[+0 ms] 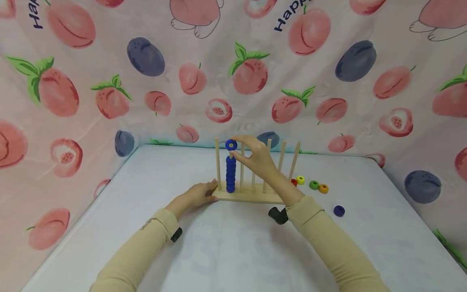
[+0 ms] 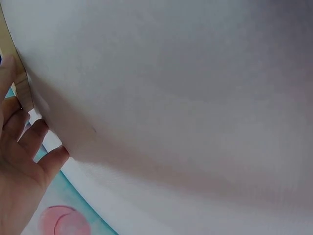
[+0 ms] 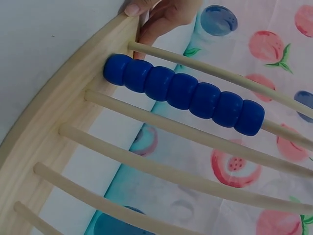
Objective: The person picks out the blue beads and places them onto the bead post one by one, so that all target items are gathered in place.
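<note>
A wooden bead rack stands upright, its pale base carrying a row of several thin rods. My left hand grips the left end of the base, thumb on the near side; in the right wrist view that hand shows at the base's end. Several blue beads are stacked on the second rod from the left. Over the top of that rod, my right hand pinches one more blue bead between thumb and index finger, its hole facing the head camera. The other rods shown hold no beads.
To the right of the rack lie loose beads: a red one partly behind the right forearm, a yellow one, a green one, an orange one and, closer, a dark blue one. A fruit-print cloth hangs behind the white table.
</note>
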Tool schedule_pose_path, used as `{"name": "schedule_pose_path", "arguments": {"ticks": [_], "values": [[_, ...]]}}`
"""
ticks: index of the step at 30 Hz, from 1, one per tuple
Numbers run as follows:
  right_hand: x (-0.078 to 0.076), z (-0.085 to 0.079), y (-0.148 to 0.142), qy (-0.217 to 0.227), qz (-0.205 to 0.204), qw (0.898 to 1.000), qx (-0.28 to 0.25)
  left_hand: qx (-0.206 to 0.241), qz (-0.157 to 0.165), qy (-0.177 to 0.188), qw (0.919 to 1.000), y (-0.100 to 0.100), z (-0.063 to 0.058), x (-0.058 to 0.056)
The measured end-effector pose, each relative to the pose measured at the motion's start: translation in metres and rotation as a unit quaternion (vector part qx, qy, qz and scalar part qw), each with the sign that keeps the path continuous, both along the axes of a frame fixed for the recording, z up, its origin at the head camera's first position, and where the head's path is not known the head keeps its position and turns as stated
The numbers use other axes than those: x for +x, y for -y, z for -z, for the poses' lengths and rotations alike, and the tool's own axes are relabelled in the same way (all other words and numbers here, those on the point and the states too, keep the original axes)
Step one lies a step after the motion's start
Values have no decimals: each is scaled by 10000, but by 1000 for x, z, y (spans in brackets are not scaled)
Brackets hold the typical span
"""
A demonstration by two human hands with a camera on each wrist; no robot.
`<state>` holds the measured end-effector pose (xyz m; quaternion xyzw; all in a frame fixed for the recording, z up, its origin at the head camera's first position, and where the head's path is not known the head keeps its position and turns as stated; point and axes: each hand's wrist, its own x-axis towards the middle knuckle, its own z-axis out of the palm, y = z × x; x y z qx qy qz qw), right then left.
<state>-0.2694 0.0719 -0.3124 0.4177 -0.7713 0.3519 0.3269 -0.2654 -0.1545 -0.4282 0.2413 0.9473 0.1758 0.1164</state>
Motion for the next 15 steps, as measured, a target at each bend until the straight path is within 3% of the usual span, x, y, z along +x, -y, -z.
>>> {"name": "schedule_pose_path", "arguments": {"ticks": [9, 15], "values": [[-7, -17, 2, 509, 443, 9975, 195, 66, 105, -84, 9999, -3, 3, -3], [-15, -26, 7, 1440, 429, 9882, 306, 53, 66, -159, 9998, -1, 3, 0]]}}
